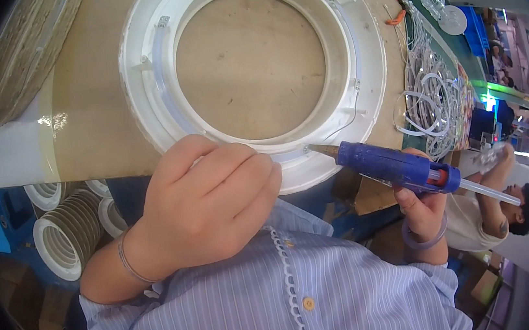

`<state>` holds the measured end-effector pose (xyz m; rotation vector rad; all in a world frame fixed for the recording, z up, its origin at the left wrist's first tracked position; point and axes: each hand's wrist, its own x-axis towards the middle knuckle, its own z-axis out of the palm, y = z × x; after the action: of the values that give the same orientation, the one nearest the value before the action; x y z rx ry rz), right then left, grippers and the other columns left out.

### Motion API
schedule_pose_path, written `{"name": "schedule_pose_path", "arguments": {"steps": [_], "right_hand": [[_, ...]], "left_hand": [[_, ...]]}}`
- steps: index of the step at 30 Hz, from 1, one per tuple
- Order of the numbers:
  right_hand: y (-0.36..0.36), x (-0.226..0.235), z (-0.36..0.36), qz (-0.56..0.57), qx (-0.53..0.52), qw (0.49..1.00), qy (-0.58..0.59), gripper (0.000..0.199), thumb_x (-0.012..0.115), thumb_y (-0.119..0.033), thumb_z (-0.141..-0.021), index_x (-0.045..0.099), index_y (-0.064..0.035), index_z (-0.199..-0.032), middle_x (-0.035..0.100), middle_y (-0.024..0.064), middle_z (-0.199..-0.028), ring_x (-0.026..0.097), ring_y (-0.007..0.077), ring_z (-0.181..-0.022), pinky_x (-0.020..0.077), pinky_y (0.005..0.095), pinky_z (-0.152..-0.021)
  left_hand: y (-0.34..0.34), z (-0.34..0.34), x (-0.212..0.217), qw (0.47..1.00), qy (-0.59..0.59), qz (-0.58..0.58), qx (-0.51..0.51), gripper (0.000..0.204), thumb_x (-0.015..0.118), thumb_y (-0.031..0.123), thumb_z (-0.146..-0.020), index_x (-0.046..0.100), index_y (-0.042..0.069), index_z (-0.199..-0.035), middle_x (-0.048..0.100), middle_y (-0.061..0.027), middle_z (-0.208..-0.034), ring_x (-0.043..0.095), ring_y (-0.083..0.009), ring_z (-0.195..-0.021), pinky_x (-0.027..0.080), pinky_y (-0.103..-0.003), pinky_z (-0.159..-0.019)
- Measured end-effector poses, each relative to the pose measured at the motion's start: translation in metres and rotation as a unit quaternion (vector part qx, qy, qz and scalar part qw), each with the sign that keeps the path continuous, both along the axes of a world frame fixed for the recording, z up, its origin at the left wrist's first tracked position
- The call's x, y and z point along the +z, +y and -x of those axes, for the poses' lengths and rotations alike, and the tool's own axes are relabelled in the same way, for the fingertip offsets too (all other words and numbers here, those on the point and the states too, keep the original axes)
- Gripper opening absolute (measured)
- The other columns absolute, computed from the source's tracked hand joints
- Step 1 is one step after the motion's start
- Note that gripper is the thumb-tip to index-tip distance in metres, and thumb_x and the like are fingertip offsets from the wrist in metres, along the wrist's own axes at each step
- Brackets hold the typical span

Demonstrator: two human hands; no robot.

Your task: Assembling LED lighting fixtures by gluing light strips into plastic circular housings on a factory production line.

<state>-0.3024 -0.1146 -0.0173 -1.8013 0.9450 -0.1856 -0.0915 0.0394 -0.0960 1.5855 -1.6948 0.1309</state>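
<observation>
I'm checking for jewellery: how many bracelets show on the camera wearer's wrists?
2: a thin silvery bangle on the wrist of the left hand, and a thicker lilac bangle on that of the right hand. More may be hidden.

No text, label, brand, number or sign can be read on anything in view.
</observation>
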Motion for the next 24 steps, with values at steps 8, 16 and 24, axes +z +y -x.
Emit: {"name": "schedule_pose_path", "arguments": {"steps": [8,16,24], "right_hand": [[0.0009,-0.0035,-0.001,0.001,-0.004,0.999,-0.034,0.034,0.065,-0.017,-0.069,0.052,0.0051,-0.092,0.053,0.0083,-0.078,0.052,0.0131,-0.067,0.0412,0.0235,-0.063],[0.002,0.0031,-0.002,-0.028,-0.01,0.999,-0.016,0.032,0.065,-0.016,-0.07,0.051,0.0039,-0.091,0.053,0.0071,-0.077,0.052,0.0121,-0.066,0.041,0.0231,-0.062],[0.0,0.0027,-0.0002,-0.007,0.007,1.0,-0.019,0.028,0.065,-0.015,-0.07,0.052,0.0027,-0.087,0.053,0.0069,-0.075,0.052,0.0126,-0.066,0.0406,0.0233,-0.061]], "left_hand": [[0.0008,0.0002,-0.001,1.0,-0.006,0.001,0.004,0.021,0.058,0.013,-0.055,0.062,0.006,-0.075,0.058,-0.0028,-0.075,0.054,-0.0141,-0.066,0.035,-0.026,-0.054],[0.0017,0.001,-0.003,1.0,-0.001,0.015,0.02,0.023,0.057,0.014,-0.056,0.062,0.006,-0.078,0.058,-0.0022,-0.074,0.053,-0.0138,-0.064,0.035,-0.026,-0.053],[0.001,-0.0022,0.0028,1.0,-0.013,-0.007,0.006,0.028,0.059,0.013,-0.06,0.064,0.005,-0.087,0.057,-0.001,-0.072,0.052,-0.0127,-0.063,0.036,-0.025,-0.054]]}}
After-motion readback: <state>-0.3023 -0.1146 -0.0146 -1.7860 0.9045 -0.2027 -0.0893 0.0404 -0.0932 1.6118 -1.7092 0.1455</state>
